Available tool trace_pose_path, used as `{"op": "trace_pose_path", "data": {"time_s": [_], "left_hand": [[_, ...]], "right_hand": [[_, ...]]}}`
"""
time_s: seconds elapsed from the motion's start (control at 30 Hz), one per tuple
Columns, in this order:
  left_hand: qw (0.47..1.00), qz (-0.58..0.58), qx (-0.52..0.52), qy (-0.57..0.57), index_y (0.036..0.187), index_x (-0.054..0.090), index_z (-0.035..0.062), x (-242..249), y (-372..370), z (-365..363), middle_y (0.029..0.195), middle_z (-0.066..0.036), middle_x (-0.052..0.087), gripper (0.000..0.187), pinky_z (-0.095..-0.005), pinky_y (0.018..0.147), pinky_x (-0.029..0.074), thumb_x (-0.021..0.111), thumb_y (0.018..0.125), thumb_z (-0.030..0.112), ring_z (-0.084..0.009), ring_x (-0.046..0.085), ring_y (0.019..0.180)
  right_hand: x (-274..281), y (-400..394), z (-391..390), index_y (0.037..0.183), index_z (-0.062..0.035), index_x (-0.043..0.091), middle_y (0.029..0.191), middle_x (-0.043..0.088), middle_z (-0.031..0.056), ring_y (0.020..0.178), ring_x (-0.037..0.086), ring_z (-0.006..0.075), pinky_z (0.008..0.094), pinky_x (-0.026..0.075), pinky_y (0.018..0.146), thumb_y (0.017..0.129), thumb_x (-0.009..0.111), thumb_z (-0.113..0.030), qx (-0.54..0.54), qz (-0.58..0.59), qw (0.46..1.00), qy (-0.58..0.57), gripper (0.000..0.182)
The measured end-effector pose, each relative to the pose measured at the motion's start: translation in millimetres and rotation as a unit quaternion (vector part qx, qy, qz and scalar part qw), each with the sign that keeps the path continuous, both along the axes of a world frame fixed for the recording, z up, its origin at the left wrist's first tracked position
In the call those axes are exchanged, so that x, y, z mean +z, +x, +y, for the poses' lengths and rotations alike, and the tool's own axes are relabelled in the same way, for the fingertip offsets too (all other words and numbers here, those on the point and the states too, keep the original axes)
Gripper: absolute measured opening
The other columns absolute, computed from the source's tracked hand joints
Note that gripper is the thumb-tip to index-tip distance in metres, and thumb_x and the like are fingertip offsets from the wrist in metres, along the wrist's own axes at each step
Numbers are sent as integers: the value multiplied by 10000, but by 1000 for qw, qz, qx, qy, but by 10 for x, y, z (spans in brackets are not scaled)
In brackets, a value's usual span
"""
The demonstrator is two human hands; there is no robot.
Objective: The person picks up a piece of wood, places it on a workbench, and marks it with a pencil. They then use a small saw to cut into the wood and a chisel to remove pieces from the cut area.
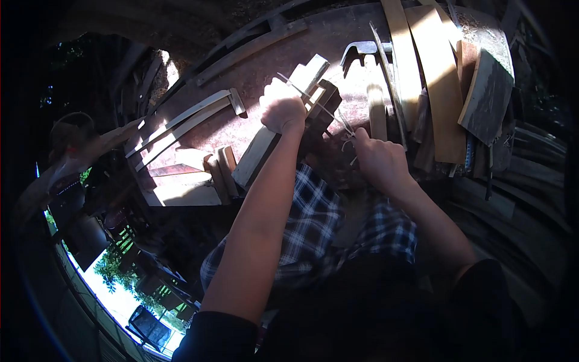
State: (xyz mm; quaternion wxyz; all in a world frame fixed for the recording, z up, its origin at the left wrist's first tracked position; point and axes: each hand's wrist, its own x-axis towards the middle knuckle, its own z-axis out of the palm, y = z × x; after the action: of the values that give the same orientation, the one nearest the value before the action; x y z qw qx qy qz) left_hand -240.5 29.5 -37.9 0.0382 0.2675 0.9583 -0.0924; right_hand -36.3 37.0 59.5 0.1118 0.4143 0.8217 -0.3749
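My left hand [282, 108] is closed around a pale wooden bar [260, 154] that lies slanted across a rusty round table [265, 66]. A dark wooden block [322, 105] sits against that bar. A thin wire [313, 102] runs from my left fist across the block to my right hand [377, 158]. My right hand pinches the wire's end near the table's front edge. A claw hammer [371, 84] with a wooden handle lies just beyond my right hand.
Long pale wood strips [181, 123] lie at the table's left, short blocks [220, 169] near its front. Several curved slats [437, 78] and a dark board [488, 96] are stacked at the right. My checked shorts [313, 223] show below.
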Motion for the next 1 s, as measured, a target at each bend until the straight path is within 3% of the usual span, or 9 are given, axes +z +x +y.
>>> {"op": "trace_pose_path", "data": {"time_s": [0.07,0.2,0.33,0.4,0.43,0.67,0.83,0.9,1.0], "left_hand": [[999,29,-14,28,949,654,115,-92,-26,-3,993,-81,645,300,-376,713,527,566,794,355,-231,674,857],[1000,-22,1,-7,950,660,111,86,-12,41,979,-79,656,298,-376,717,525,562,797,348,-228,674,853],[999,-7,-37,0,969,663,104,13,-7,48,970,-62,663,311,-382,734,516,553,801,341,-236,676,853],[998,-48,2,-47,938,679,112,13,-28,10,959,-62,670,299,-385,736,508,548,801,343,-239,675,849],[999,13,-20,-47,892,700,117,-105,-45,-26,939,-60,681,292,-378,722,499,545,799,346,-233,675,841],[999,-12,-1,-32,869,708,109,14,-20,16,941,-68,690,301,-385,746,511,533,808,346,-231,681,832],[998,35,-56,-14,869,696,117,-89,-59,-27,932,-63,680,279,-381,735,514,542,802,340,-225,676,847],[997,-35,-29,-68,871,693,119,-121,-83,-36,945,-64,678,276,-381,728,511,539,806,340,-227,674,860],[996,69,-47,41,869,701,122,-74,-5,-24,932,-63,684,283,-381,719,507,533,810,342,-229,676,853]], "right_hand": [[-10,-87,37,909,-26,526,670,675,149,660,705,299,401,546,563,864,551,-151,20,-3,1000,14,135],[-426,-695,213,899,-23,524,663,673,147,652,703,299,398,542,556,860,558,-161,-4,51,994,92,147],[-280,-260,75,940,-21,493,678,667,174,635,687,348,450,535,542,847,539,-135,-13,53,997,50,154],[-99,45,-53,924,-17,486,674,665,184,637,689,344,451,541,552,833,555,-122,-11,33,999,6,156],[-89,33,-55,924,-17,486,674,665,184,637,689,344,451,541,552,833,555,-122,-3,32,999,2,156],[-396,-599,161,913,-32,522,697,682,167,647,702,297,400,545,557,860,574,-170,-16,56,995,81,157],[-202,-136,-48,907,-30,527,697,680,170,669,705,294,401,549,576,867,560,-166,-14,27,999,25,146],[-167,-37,-108,956,-18,496,673,662,186,638,687,336,444,538,553,860,534,-144,-21,16,1000,15,162],[-297,-208,-30,964,-19,495,685,663,193,656,687,349,456,537,570,865,527,-143,-28,47,998,39,162]]}}
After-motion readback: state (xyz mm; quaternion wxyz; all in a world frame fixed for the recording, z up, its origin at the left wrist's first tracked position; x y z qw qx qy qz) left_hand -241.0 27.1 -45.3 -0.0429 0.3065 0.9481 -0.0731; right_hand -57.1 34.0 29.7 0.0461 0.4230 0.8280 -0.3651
